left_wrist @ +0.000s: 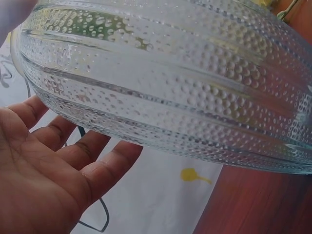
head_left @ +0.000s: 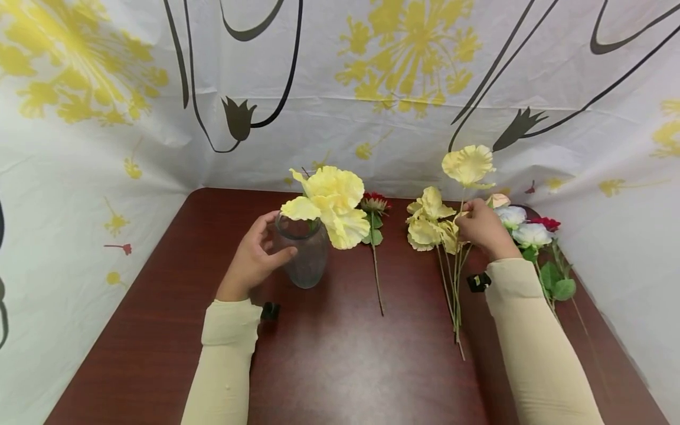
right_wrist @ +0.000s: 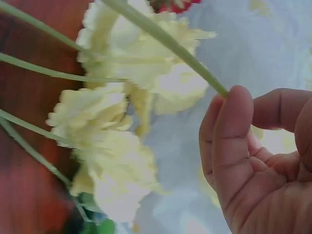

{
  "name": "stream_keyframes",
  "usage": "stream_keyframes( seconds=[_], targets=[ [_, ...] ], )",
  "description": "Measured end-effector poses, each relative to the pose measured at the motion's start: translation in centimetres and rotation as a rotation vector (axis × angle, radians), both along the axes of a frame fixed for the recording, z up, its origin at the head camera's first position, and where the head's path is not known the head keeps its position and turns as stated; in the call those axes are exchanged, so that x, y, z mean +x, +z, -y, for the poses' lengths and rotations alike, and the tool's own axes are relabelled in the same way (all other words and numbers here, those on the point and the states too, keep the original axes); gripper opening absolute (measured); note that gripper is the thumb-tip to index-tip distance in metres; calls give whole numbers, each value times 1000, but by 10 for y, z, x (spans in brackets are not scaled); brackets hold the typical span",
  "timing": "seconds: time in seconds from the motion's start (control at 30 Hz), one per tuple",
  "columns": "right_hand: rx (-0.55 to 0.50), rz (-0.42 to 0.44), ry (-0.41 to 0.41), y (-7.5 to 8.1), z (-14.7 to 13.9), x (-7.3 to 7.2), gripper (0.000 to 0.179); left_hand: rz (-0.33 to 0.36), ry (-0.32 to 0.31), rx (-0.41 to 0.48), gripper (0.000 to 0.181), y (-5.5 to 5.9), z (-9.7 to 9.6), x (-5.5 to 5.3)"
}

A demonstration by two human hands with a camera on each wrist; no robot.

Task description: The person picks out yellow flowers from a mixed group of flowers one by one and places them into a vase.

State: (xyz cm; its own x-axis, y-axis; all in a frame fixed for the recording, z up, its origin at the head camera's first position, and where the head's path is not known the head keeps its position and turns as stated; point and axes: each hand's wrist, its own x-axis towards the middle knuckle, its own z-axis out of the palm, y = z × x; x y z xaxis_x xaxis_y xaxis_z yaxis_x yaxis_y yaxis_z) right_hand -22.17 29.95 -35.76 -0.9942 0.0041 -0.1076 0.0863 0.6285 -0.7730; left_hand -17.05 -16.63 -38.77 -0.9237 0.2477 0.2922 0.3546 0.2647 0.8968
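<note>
A clear glass vase (head_left: 305, 260) with a dimpled, ribbed surface (left_wrist: 204, 92) stands at the table's left half, large yellow flowers (head_left: 340, 200) spreading over its rim. My left hand (head_left: 260, 254) is at the vase's left side, fingers (left_wrist: 87, 151) spread and slightly bent with their tips right at the glass; its palm stands away from it. With thumb and fingertips my right hand (head_left: 483, 227) pinches the green stem (right_wrist: 170, 46) of a yellow flower (head_left: 468, 165), raised with its bloom above the hand. More yellow flowers (head_left: 427, 227) lie just left of that hand, stems toward me.
A red flower (head_left: 375, 203) with green leaves lies between vase and yellow flowers. White flowers (head_left: 531, 234), a red bloom (head_left: 546, 224) and a peach bloom (head_left: 499, 200) lie at the right, beyond my right wrist. A patterned white cloth (head_left: 319, 71) hangs behind the dark red-brown table (head_left: 329, 366).
</note>
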Motion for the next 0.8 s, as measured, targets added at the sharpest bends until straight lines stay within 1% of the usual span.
stream_keyframes(
  seconds=[0.17,0.4,0.5,0.6,0.63,0.73,0.8],
  targets=[
    [-71,-57,-14,18,4,4,10,1,15,-2,74,0,5,0],
    [-161,-147,-97,44,4,16,11,-4,12,-9,73,0,7,0],
    [-207,-183,-115,53,5,23,10,-4,19,-14,73,1,7,0],
    [-285,-214,-121,58,8,28,6,-6,26,-14,73,2,7,1],
    [-327,-223,-122,59,9,30,5,-7,25,-16,73,2,7,1],
    [-461,-273,-128,57,15,35,13,-6,26,-18,73,2,7,2],
    [-560,-325,-137,54,20,38,19,4,27,-21,73,1,7,2]
  ],
)
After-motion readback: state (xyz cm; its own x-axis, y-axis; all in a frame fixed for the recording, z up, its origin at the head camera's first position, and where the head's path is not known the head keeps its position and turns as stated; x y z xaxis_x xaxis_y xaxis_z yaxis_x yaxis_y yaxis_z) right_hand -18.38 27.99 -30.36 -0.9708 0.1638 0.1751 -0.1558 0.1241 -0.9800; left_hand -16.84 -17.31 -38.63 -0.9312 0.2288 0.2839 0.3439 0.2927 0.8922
